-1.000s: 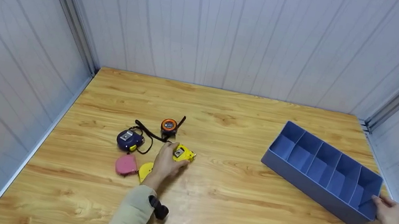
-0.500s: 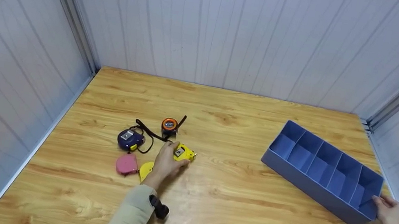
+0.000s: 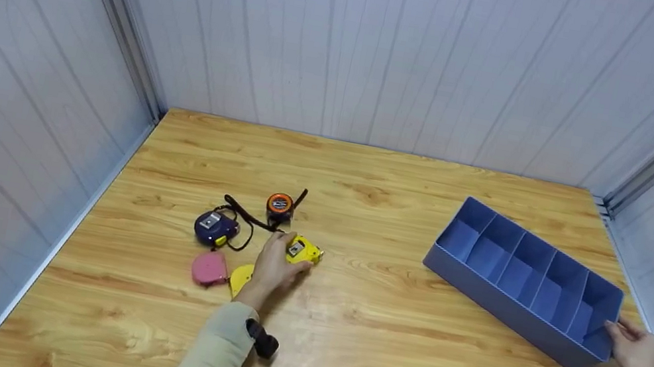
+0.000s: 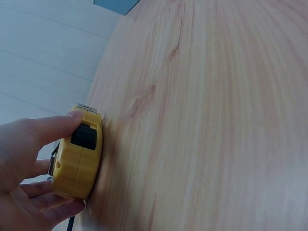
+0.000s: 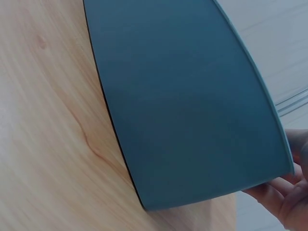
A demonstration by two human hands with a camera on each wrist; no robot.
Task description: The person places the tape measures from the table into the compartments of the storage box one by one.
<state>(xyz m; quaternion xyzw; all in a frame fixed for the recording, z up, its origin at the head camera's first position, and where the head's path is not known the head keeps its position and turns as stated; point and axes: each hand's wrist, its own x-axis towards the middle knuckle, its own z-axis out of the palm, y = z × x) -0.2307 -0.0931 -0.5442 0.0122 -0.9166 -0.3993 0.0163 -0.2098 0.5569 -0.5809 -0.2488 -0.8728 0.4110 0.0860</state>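
Observation:
My left hand holds a yellow tape measure low over the wooden table, thumb on one edge and fingers round the other. The left wrist view shows the tape measure on its edge, its black button near the thumb. At the right, my right hand pinches the near end wall of a long blue divided box, thumb over the rim and fingers outside. A long side wall of the box fills most of the right wrist view. The box's compartments hold nothing.
Left of my left hand lie a dark blue tape measure with a black strap, a pink one and another yellow one, partly covered by the wrist. An orange and black tape measure sits behind. White panel walls enclose the table.
The blue box and my right hand have shifted slightly left in the last half second. My left hand stays at the yellow tape measure with hardly any movement.

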